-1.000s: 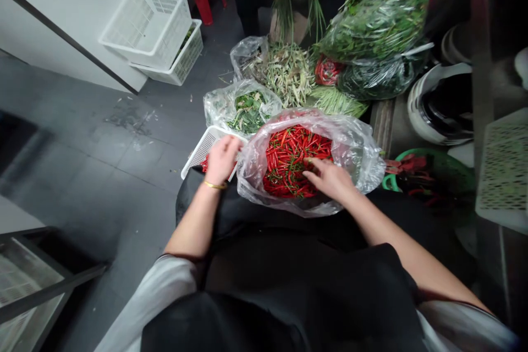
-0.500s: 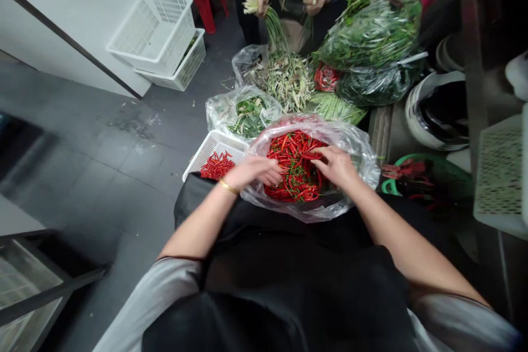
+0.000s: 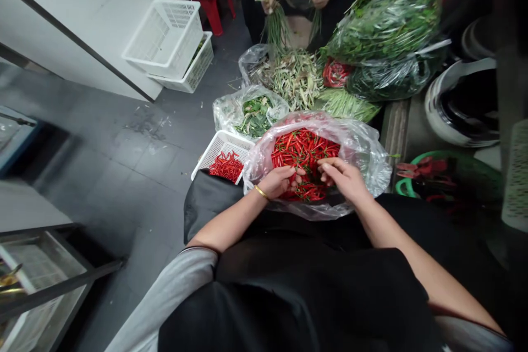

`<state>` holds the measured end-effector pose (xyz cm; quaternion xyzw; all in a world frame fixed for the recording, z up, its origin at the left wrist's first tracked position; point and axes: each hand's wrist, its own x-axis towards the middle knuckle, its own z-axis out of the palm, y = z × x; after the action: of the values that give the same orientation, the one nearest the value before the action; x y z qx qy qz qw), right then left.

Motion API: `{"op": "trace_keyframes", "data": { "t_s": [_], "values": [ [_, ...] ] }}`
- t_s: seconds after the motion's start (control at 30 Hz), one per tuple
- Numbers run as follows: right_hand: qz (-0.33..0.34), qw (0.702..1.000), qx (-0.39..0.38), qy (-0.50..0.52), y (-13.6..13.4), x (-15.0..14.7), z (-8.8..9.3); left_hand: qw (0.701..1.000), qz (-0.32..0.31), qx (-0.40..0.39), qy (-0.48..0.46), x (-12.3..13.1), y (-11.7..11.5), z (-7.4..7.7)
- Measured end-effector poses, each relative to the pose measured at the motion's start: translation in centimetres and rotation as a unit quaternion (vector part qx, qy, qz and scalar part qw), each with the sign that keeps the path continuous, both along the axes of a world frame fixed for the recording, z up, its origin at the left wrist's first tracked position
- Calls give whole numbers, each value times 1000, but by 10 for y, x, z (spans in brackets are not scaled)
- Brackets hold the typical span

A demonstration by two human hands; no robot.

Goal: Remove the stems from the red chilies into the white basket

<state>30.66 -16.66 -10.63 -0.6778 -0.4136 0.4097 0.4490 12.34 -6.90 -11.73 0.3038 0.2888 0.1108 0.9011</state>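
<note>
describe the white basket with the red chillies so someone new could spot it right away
Find the big clear plastic bag of red chillies near the middle of the view. Right beside it, on the left, sits a white basket. Unlike the stacked white baskets by the wall, it holds a small heap of red chillies.

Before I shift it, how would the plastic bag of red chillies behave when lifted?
The plastic bag would probably flop, since its thin rim is crumpled. It may sag under the red chillies heaped inside. Tilting could spill some through its wide-open mouth.
</note>
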Motion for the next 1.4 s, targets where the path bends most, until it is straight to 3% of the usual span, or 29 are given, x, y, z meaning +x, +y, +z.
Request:
{"op": "trace_keyframes", "data": {
  "t_s": [0.07,0.13,0.3,0.43,0.5,0.57,0.63,0.7,0.8,0.93,1.07,1.17,1.23,1.3,1.4],
  "values": [
    [44,998,-34,10,10,-2,1,999,-23,20,-19,0,-3,3],
    [73,997,-7,-32,19,-13,1,999,-32,37,-18,1,-4,4],
    [53,966,113,-226,18,-35,2,996,-23,77,39,-1,-13,1],
    [11,943,69,-324,13,-17,-1,993,-14,95,63,-1,-23,1],
    [24,961,30,-272,15,-7,-4,991,-24,113,73,-2,-23,2],
    [66,988,7,-142,18,-5,-5,984,-58,154,76,-4,-20,4],
    [93,996,0,-14,19,-13,-5,973,-99,196,71,-6,-16,4],
    [94,995,3,15,16,-27,-5,966,-122,215,72,-9,-16,3],
    [83,985,50,-143,6,-46,-5,964,-134,203,107,-10,-21,-1],
    [111,890,94,-433,-5,-56,-3,967,-143,155,141,-6,-31,-2],
    [144,821,-10,-553,6,-31,7,977,-116,113,137,-3,-33,6],
    [148,779,-136,-593,21,7,7,985,-76,84,128,-4,-27,12],
    [187,754,-191,-600,27,34,1,987,-54,82,124,-6,-23,12],
    [219,754,-205,-585,29,56,-5,986,-32,97,131,-7,-19,9],
    [189,804,-144,-545,30,78,-4,977,-14,156,144,-5,-13,4]
  ]
}}
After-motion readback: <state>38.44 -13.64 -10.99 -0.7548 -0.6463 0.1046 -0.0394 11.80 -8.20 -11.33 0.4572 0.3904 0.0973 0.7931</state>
